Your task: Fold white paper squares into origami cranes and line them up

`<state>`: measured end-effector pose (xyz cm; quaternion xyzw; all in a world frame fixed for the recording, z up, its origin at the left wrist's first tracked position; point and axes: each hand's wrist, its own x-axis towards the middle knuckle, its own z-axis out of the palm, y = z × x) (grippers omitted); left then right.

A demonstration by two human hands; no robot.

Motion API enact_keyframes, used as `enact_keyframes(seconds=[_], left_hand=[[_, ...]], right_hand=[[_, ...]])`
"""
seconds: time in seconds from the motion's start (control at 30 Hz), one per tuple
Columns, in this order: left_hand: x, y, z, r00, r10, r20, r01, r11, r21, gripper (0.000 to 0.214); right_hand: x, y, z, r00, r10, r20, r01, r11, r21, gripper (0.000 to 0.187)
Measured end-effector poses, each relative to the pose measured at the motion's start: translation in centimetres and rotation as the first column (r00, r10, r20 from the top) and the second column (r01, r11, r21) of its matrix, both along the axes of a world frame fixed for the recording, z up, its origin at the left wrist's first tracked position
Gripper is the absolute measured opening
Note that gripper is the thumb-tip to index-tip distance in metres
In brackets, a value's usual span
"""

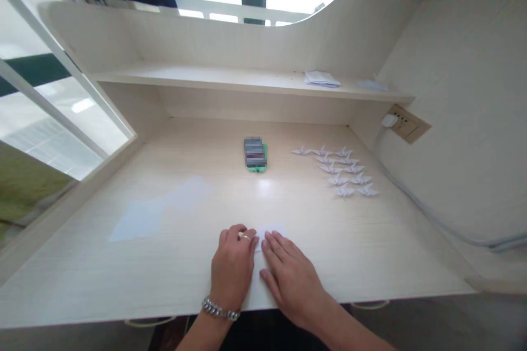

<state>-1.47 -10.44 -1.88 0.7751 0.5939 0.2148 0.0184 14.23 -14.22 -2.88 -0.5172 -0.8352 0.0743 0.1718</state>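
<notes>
A small white sheet of paper [276,227] lies on the desk near its front edge, partly hidden under my hands. My left hand [234,263], with a ring and a chain bracelet, has its fingers curled and its thumb pressed together with them at the paper's left side. Flat on the paper's right side rests my right hand [290,271], its fingers stretched out and its thumb apart. How the paper is folded under the hands cannot be made out.
Several folded paper cranes [346,170] stand in rows at the right. A dark, blurred phone-like object with a green edge [257,169] lies mid-desk. White paper sheets [138,220] lie left. Folded paper [321,78] sits on the shelf; a charger cable [411,197] runs along the right wall.
</notes>
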Motion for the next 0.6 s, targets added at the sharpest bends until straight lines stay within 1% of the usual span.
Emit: enact_keyframes(seconds=[0.03, 0.07, 0.1, 0.13, 0.17, 0.23, 0.33, 0.4, 0.5, 0.6], left_hand=[[-0.1, -0.5, -0.4, 0.996, -0.083, 0.014, 0.082, 0.995, 0.051, 0.021], [-0.1, -1.1, -0.8, 0.986, -0.167, 0.013, 0.166, 0.983, 0.075, 0.025], [-0.1, -1.6, -1.1, 0.973, -0.230, 0.001, 0.229, 0.969, 0.093, 0.031], [-0.1, -2.2, -1.4, 0.967, -0.252, -0.018, 0.253, 0.961, 0.109, 0.035], [0.0, -2.6, -1.6, 0.967, -0.250, -0.042, 0.253, 0.961, 0.111, 0.039], [0.2, -3.2, -1.6, 0.972, -0.220, -0.079, 0.224, 0.973, 0.047, 0.043], [0.5, -3.6, -0.8, 0.975, -0.198, -0.097, 0.196, 0.980, -0.032, 0.043], [0.7, -3.8, -0.2, 0.975, -0.203, -0.090, 0.201, 0.979, -0.038, 0.039], [0.9, -4.1, 0.3, 0.977, -0.198, -0.081, 0.198, 0.980, -0.016, 0.036], [1.1, -4.2, 0.4, 0.976, -0.199, -0.093, 0.198, 0.980, -0.016, 0.036]], right_hand=[[-0.1, 0.0, -0.1, 1.000, -0.005, -0.005, 0.005, 1.000, -0.001, 0.049], [-0.2, 0.1, -0.1, 1.000, -0.006, -0.010, 0.006, 1.000, -0.002, 0.048], [-0.3, 0.2, -0.2, 1.000, -0.003, -0.012, 0.003, 1.000, -0.001, 0.047], [-0.4, 0.2, -0.3, 1.000, 0.000, -0.013, 0.000, 1.000, -0.002, 0.047], [-0.5, 0.3, -0.4, 1.000, 0.005, -0.010, -0.005, 1.000, -0.005, 0.046], [-0.2, 0.3, -0.4, 1.000, 0.018, 0.006, -0.018, 1.000, -0.022, 0.047], [1.3, 0.0, -0.1, 0.999, 0.014, 0.043, -0.011, 0.998, -0.056, 0.048], [2.6, -0.2, 0.1, 0.997, -0.018, 0.080, 0.023, 0.998, -0.064, 0.046], [3.8, -0.5, 0.2, 0.991, -0.068, 0.116, 0.071, 0.997, -0.020, 0.043], [3.2, -0.6, -0.1, 0.986, -0.150, 0.076, 0.145, 0.987, 0.071, 0.040]])
